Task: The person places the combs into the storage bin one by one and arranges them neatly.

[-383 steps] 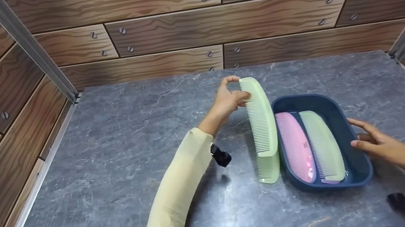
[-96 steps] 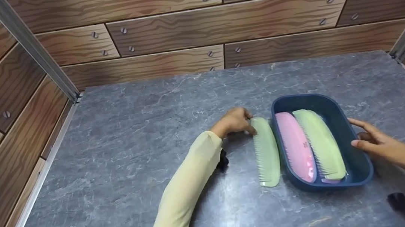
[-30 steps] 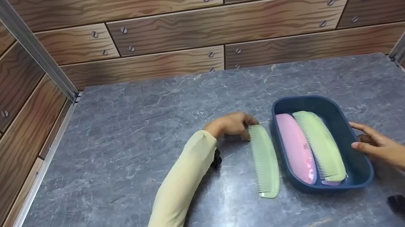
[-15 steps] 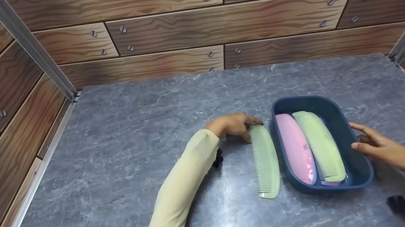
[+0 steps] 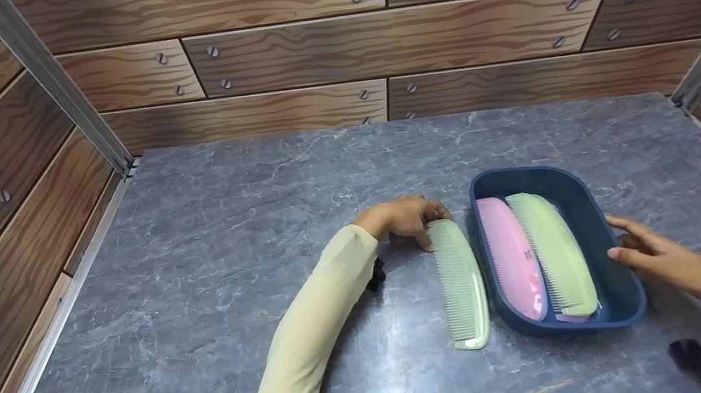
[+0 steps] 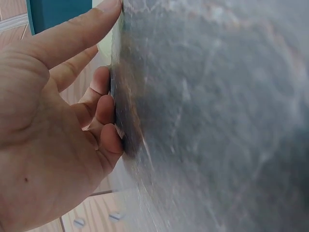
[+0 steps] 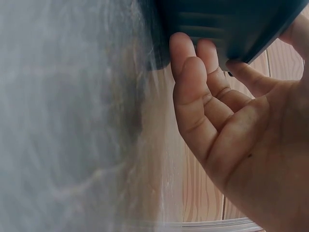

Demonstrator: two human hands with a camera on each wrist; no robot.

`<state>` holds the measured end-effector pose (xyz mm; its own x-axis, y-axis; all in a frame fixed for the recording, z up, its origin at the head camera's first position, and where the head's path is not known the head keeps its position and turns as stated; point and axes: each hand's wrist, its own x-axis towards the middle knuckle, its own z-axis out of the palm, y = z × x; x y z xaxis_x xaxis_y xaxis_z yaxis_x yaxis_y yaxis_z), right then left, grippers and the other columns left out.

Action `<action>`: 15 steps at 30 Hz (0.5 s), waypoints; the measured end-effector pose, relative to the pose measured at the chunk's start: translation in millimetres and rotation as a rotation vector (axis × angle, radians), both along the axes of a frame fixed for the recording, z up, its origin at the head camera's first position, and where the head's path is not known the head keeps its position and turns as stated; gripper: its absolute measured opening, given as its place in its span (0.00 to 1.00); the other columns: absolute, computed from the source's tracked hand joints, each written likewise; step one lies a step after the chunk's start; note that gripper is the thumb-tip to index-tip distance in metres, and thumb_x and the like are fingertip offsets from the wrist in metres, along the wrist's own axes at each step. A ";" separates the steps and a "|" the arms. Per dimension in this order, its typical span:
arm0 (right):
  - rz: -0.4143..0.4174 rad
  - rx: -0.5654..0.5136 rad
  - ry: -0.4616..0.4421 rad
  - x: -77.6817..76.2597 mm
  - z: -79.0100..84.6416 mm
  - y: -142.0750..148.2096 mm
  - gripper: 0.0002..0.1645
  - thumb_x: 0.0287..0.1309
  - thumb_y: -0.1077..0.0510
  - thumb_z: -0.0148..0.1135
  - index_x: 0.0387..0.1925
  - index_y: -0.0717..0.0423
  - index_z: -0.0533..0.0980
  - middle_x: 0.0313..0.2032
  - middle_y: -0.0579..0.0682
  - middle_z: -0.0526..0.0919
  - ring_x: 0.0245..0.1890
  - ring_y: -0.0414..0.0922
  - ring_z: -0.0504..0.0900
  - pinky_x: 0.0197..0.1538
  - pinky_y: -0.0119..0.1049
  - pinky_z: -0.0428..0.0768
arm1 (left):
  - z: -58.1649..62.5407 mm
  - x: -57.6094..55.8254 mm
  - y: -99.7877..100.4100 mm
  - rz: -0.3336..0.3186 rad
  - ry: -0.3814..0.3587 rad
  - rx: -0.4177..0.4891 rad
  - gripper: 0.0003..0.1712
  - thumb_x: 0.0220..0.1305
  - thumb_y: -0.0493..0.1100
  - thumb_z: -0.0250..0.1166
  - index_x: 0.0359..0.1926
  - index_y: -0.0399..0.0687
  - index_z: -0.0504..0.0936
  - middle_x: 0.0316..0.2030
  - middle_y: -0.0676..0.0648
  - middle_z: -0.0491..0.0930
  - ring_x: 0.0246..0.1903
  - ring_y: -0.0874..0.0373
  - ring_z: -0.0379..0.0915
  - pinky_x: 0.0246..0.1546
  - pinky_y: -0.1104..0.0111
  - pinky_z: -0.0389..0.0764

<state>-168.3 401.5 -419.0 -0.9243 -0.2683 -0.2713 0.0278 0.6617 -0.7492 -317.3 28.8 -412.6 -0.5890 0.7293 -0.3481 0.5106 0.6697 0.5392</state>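
A light green comb (image 5: 461, 289) lies on the tabletop, just left of a dark blue plastic tub (image 5: 636, 310). My left hand (image 5: 406, 218) pinches its far end, thumb on the toothed side and fingers over the tip. In the left wrist view, that hand (image 6: 53, 111) sits low at the table surface, the comb mostly hidden. Inside the tub rest a pink comb (image 5: 513, 257) and a green comb (image 5: 555, 253), with a purple edge (image 5: 572, 318) peeking out beneath. My right hand (image 5: 673, 257) holds the tub's right side, thumb at the rim and fingers against the outer wall.
The grey marbled table (image 5: 231, 235) extends to the left and in front. Wood-patterned panels (image 5: 335, 48) stand behind it and at both sides, with metal corner posts (image 5: 52, 84). The tub's right portion shows bare floor.
The stacked green comb once in my left hand now lies in the tub. The remaining green comb has shifted slightly toward me and just now tilted a little. My right hand stays put.
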 end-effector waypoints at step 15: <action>0.001 -0.024 0.001 -0.1 0.0 0.5 0.43 0.73 0.50 0.45 0.73 0.67 0.36 0.65 0.80 0.56 0.45 0.17 0.67 0.45 0.28 0.76 | -5.1 -0.9 -5.1 0.044 -0.122 0.162 0.32 0.50 0.32 0.72 0.57 0.45 0.73 0.46 0.47 0.72 0.43 0.61 0.65 0.45 0.74 0.69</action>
